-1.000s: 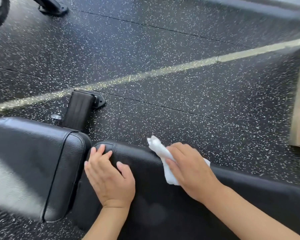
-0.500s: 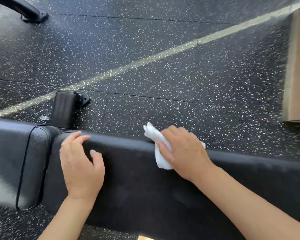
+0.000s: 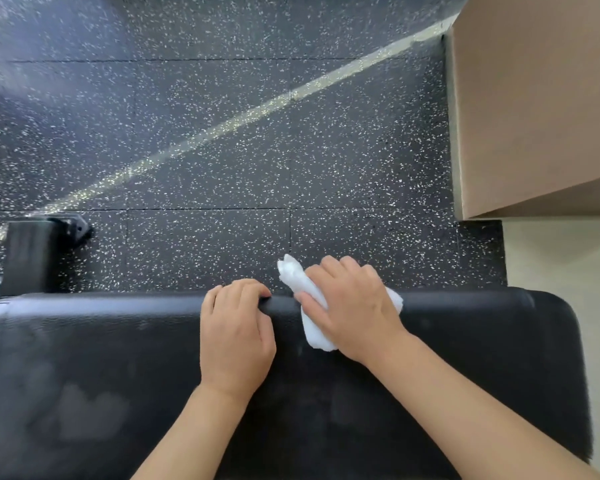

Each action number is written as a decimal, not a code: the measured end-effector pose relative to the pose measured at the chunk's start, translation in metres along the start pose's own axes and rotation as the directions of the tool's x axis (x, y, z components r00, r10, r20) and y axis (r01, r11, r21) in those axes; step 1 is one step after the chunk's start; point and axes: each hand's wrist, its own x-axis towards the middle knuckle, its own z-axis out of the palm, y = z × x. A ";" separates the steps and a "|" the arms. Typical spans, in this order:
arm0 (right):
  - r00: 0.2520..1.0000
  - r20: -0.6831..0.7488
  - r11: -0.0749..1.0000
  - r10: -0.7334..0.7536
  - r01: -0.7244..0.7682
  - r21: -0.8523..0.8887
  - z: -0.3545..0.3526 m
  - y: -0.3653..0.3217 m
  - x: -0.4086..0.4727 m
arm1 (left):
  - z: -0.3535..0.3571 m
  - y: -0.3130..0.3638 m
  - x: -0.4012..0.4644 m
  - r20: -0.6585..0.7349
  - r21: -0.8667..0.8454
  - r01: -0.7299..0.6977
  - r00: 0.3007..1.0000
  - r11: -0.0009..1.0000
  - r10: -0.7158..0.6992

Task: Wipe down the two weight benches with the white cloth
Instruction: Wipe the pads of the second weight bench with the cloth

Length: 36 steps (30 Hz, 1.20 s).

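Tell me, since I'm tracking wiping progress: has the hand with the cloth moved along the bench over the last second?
Yes. The right hand and cloth have moved rightward along the bench, away from the pad gap and toward its rounded right end.

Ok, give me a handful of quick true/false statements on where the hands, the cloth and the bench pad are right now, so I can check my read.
1. The right hand holds the white cloth against the far edge of the bench pad. True.
2. The left hand also holds a cloth. False: it holds none; its fingers curl over the pad's far edge.
3. The two hands are close together on the same pad. True.
4. The cloth lies loose on the speckled floor. False: it is in the right hand, on the pad.
5. A brown box stands at the upper right. True.
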 end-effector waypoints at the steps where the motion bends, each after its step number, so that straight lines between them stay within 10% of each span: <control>1: 1.000 -0.010 1.000 -0.012 0.012 0.015 0.003 -0.008 0.005 | 0.001 -0.001 0.000 -0.004 0.005 0.005 1.000 1.000 -0.005; 16: 0.987 -0.132 0.994 0.093 -0.099 -0.039 -0.002 0.130 -0.059 | 0.007 -0.003 0.001 0.028 0.082 0.003 1.000 0.997 -0.006; 28: 0.997 -0.026 0.977 0.072 -0.066 0.201 0.012 -0.014 0.023 | 0.008 -0.002 0.004 0.095 0.139 0.011 0.995 0.990 -0.024; 36: 0.978 0.001 0.976 0.211 -0.210 0.050 -0.010 0.153 -0.041 | 0.010 -0.002 0.004 0.089 0.164 -0.002 0.996 0.986 -0.012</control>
